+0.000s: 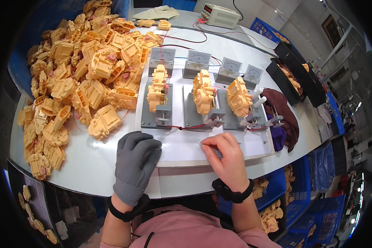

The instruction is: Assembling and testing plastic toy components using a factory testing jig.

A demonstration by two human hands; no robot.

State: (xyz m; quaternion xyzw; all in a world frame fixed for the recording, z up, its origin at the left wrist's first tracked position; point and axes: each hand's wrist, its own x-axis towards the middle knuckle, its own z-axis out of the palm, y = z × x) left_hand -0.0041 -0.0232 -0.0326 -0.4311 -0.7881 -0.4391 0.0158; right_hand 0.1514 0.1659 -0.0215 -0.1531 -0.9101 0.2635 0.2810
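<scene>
The left hand (135, 159), in a grey glove, rests knuckles-up on the white surface (87, 165) with its grip curled loosely shut on nothing that shows. The bare right hand (227, 159) has its grip pressed together, thumb to forefinger, perhaps pinching something small, though the view is too poor to tell what. Both hands lie at the near edge of a white board (182, 149) that carries the fixtures.

To the left, a large heap of yellow plastic housings (74, 78) covers the surface. On the board stand three grey metal fixtures (157, 113), each holding one yellow housing (203, 93) upright, linked by a red wire (190, 127). Behind them sit four analogue meters (198, 62). A dark red cloth (283, 109) lies to the right of the fixtures.
</scene>
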